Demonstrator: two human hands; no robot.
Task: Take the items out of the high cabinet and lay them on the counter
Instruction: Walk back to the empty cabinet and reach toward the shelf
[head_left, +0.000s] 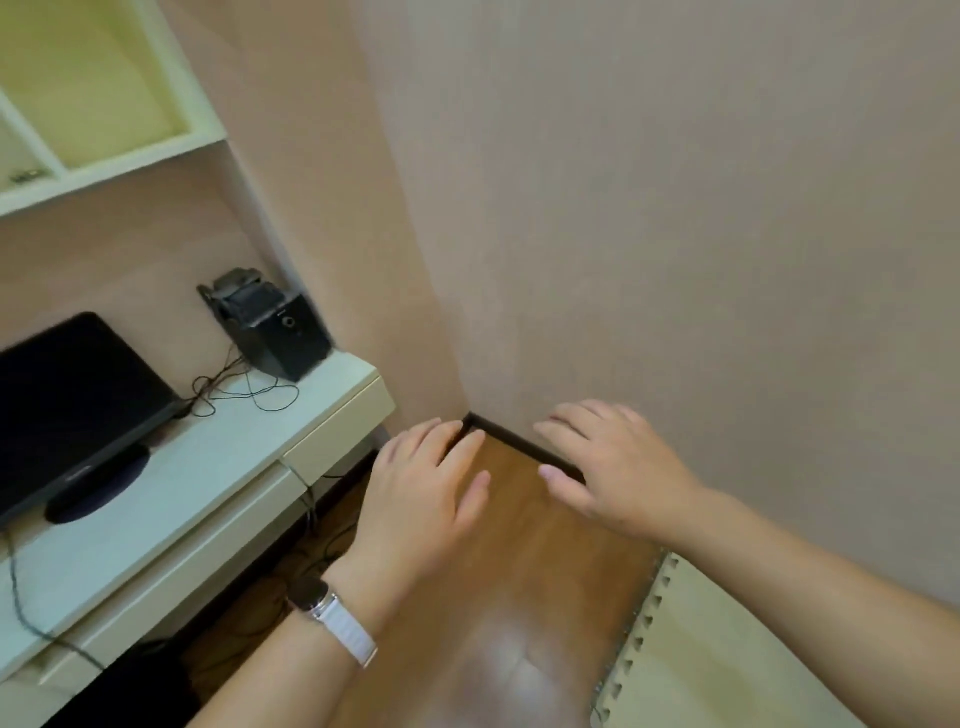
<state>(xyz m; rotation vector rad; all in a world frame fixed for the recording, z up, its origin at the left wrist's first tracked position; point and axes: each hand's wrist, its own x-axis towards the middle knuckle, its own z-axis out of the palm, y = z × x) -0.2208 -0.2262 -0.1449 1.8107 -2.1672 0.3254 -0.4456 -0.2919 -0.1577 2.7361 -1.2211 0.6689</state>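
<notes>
Currently left hand (421, 483) and right hand (613, 467) spread, empty, low centre; cabinet (104, 83) upper left, left hand nearer.

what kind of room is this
Likely a home study or bedroom corner: a white desk holds a dark monitor and a black speaker, open wall shelves hang above it, and the floor is wood.

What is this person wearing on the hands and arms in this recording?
No sleeves show on either arm. Neither the left hand nor the right hand has a glove or a visible ring. The left wrist carries a watch with a dark face, a silvery case and a white strap.
</notes>
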